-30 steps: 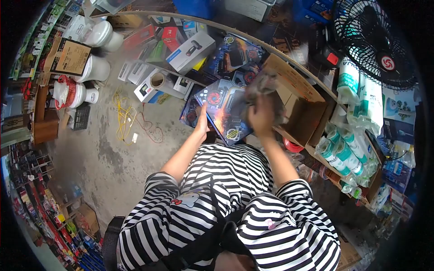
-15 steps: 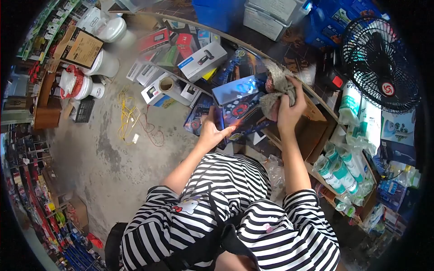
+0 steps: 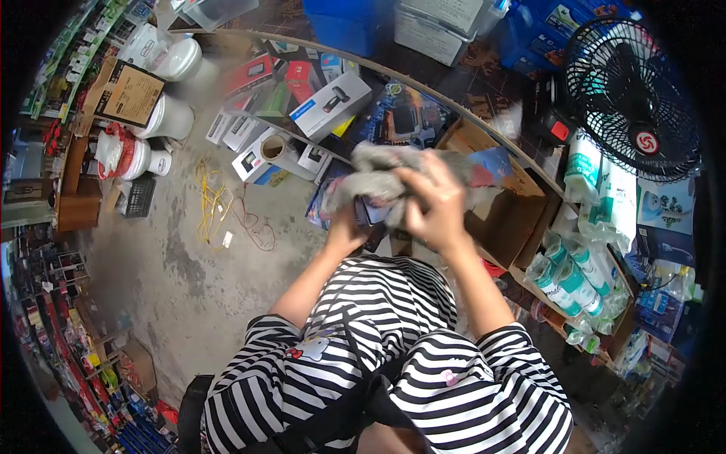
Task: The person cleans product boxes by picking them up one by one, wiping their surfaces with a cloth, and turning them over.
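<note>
A crumpled grey cloth (image 3: pixel 382 160) is bunched under my right hand (image 3: pixel 439 200), whose fingers close on it; both are smeared by motion. The cloth lies over the dark printed box (image 3: pixel 370 214) and hides most of it. My left hand (image 3: pixel 346 233) grips that box from the left side, its fingers partly covered by the cloth. Just beyond my hands, a blue-black printed box (image 3: pixel 404 113) lies flat on the counter. An open cardboard carton (image 3: pixel 503 227) stands to the right of my right hand.
White product boxes (image 3: pixel 330 106) and a tape roll (image 3: pixel 273 148) sit at the back left. A black fan (image 3: pixel 635 98) stands at the right, above wrapped green-and-white rolls (image 3: pixel 571 284). Yellow cord (image 3: pixel 212 200) lies on the concrete floor. White buckets (image 3: pixel 170 117) line the left.
My right hand has swept left and slightly down with the cloth, from beside the box to over it. The box is now mostly covered, while my left hand stays near the same spot.
</note>
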The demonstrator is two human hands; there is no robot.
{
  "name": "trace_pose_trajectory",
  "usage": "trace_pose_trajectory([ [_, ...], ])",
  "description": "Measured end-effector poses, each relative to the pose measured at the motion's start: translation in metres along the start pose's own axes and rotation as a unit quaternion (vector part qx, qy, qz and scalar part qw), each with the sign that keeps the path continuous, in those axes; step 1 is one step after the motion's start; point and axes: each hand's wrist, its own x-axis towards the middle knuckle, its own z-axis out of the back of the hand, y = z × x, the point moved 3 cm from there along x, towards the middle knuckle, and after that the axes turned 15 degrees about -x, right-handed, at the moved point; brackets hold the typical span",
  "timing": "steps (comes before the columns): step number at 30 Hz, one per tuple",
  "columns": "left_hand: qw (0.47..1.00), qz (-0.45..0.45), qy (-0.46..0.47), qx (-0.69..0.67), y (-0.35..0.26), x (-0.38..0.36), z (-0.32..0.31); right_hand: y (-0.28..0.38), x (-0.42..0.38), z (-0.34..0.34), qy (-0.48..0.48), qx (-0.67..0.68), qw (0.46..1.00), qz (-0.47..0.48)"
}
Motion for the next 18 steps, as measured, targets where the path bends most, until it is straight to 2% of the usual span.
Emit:
trace_pose_trajectory([
  [2, 0.996, 0.022, -0.016, -0.091, -0.006, 0.012, 0.004, -0.035, -0.005, 0.010, -0.022, -0.064, 0.995, -0.075],
  [3, 0.995, 0.032, -0.029, -0.087, -0.021, 0.019, 0.004, -0.057, -0.004, 0.015, -0.039, -0.060, 0.995, -0.076],
  [5, 0.998, 0.015, -0.022, -0.065, -0.036, 0.025, 0.006, -0.093, -0.004, 0.029, -0.055, -0.073, 0.986, -0.143],
  [7, 0.998, -0.019, -0.003, -0.051, -0.044, 0.032, 0.005, -0.102, -0.008, 0.037, -0.024, -0.033, 0.973, -0.228],
  [8, 0.999, -0.006, -0.005, -0.046, -0.042, 0.032, 0.005, -0.101, -0.010, 0.035, -0.036, -0.082, 0.975, -0.204],
  [10, 0.998, 0.032, -0.014, -0.059, -0.036, 0.030, 0.005, -0.078, -0.011, 0.027, -0.070, -0.042, 0.987, -0.139],
  [11, 0.998, 0.032, -0.013, -0.059, -0.036, 0.029, 0.003, -0.058, -0.014, 0.018, -0.075, -0.075, 0.991, -0.078],
  [12, 0.999, 0.021, -0.009, -0.041, -0.037, 0.027, 0.001, -0.031, -0.015, 0.011, -0.058, -0.085, 0.992, -0.072],
  [13, 1.000, 0.012, -0.004, -0.022, -0.037, 0.024, 0.001, -0.011, -0.014, 0.003, -0.013, 0.023, 0.998, -0.060],
  [14, 1.000, -0.021, 0.016, 0.007, -0.030, 0.017, -0.001, 0.013, -0.018, -0.003, -0.014, -0.004, 1.000, -0.019],
  [15, 0.999, 0.014, 0.031, 0.039, -0.024, 0.014, -0.004, 0.033, -0.014, -0.001, -0.007, 0.012, 1.000, 0.012],
  [16, 0.991, 0.066, 0.033, -0.113, -0.020, 0.011, -0.003, 0.043, -0.010, -0.001, 0.004, 0.017, 0.999, 0.036],
  [17, 0.993, 0.068, 0.033, -0.091, -0.013, 0.008, -0.004, 0.038, -0.012, -0.006, 0.005, 0.028, 0.999, 0.043],
  [18, 0.993, 0.032, 0.070, 0.091, 0.003, 0.003, -0.007, 0.030, -0.014, -0.010, 0.008, 0.038, 0.998, 0.050],
])
